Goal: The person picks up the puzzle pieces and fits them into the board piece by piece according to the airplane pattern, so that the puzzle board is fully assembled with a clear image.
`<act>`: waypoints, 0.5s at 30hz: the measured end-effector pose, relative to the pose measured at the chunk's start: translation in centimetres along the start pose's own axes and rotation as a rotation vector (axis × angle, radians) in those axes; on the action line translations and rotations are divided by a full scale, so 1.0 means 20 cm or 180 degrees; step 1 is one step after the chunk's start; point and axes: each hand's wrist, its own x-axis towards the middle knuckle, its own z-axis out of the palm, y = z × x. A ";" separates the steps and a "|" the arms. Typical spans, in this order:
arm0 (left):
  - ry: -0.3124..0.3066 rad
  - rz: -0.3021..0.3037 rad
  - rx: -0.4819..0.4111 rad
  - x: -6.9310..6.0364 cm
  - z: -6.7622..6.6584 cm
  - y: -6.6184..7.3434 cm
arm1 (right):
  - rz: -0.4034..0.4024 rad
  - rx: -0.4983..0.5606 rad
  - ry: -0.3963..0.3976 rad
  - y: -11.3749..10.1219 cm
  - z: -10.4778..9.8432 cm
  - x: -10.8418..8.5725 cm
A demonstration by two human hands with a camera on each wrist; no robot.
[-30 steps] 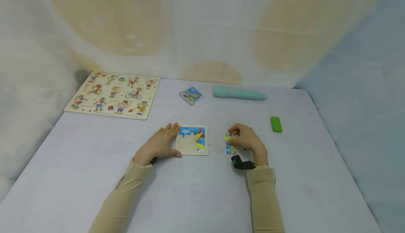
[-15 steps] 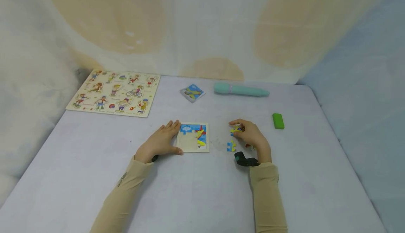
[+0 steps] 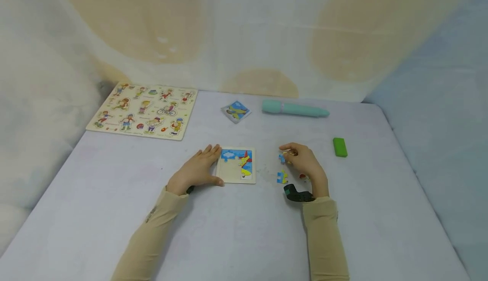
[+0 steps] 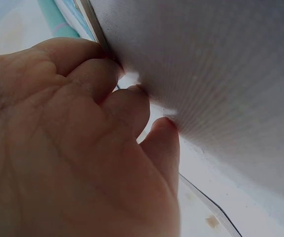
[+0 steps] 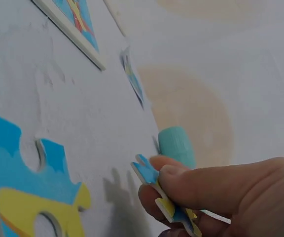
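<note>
My right hand (image 3: 305, 162) pinches a blue-and-yellow jigsaw piece (image 5: 146, 172) between thumb and fingers, a little above the table. Below it lies another blue-and-yellow jigsaw piece (image 5: 28, 177), flat on the cloth. Part of a further piece with red on it (image 3: 303, 176) shows beside the right wrist, mostly hidden. My left hand (image 3: 196, 171) rests along the left side of a small square puzzle tray (image 3: 230, 171), fingers extended and thumb at its lower left corner. Pieces with sky, cloud and a red-and-yellow plane fill the tray's top and right side.
A large wooden puzzle board with sporty figures (image 3: 141, 111) lies at the back left. At the back are a small plane picture card (image 3: 236, 111) and a mint-green pen-shaped case (image 3: 295, 108). A green block (image 3: 340, 147) lies to the right. Cloth walls border the table.
My right hand has lifted one jigsaw piece off the pieces on the table, away from me, and turned it in its fingers. The left hand stays at the tray.
</note>
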 end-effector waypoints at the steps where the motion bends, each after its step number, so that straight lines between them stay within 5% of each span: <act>1: 0.0012 0.0005 -0.0005 0.00 0.00 0.00 | -0.0003 0.0013 0.0001 0.00 0.00 0.00; 8: 0.0004 -0.0016 0.0001 0.00 0.00 0.00 | -0.0113 0.0210 0.0033 -0.04 0.04 0.01; 15: 0.0012 -0.0029 0.0007 0.00 0.00 0.00 | -0.0295 0.0975 -0.0145 -0.13 0.13 0.04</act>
